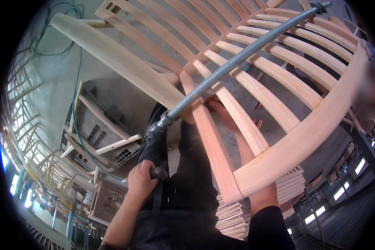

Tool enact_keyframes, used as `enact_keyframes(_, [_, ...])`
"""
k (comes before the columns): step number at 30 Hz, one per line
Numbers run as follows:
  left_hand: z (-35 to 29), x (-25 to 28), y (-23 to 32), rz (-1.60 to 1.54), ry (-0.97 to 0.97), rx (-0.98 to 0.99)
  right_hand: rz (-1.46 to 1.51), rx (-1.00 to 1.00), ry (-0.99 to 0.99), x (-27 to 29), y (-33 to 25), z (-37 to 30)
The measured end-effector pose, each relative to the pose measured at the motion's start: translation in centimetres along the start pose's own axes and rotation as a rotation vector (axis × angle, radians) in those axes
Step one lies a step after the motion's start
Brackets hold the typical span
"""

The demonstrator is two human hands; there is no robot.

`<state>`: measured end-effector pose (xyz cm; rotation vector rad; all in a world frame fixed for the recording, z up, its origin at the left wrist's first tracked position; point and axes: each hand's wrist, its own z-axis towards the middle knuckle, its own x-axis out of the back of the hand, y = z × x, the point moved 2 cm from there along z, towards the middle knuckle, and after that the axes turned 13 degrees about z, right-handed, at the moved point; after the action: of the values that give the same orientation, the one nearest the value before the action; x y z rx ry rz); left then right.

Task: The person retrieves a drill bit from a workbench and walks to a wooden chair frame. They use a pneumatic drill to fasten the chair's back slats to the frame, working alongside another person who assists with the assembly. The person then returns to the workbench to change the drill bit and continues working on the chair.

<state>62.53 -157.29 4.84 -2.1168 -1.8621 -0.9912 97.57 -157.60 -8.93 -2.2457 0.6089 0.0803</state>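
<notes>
My left hand (141, 182) is closed around a black air tool (158, 172) in front of my dark trousers. A thin green hose (83, 143) runs to it. Ahead of me stands a pale wooden chair frame (296, 156) with curved slats. A long grey pipe clamp (237, 60) lies diagonally across the frame, its screw end (156, 127) toward me. My right hand (223, 113) reaches under the slats, fingers curled at the side rail (214, 152) close to the clamp. The rail and a slat partly hide these fingers, so what they grip is unclear.
A broad wooden leg piece (112, 56) sticks out at upper left. Loose wooden parts (104, 116) rest on a dark crate at left, beyond them many chair frames (33, 154). Stacked slatted pieces (233, 218) lie below right. A blurred person (368, 89) is at the right edge.
</notes>
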Motion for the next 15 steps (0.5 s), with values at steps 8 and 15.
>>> enact_keyframes(8, [0.3, 0.0, 0.5, -0.009, -0.002, 0.006, -0.008, -0.034, -0.026, -0.3, -0.9, 0.1])
enact_keyframes(15, [0.3, -0.1, 0.3, 0.002, -0.013, 0.005, -0.213, 0.052, -0.028, -0.6, -0.2, 0.0])
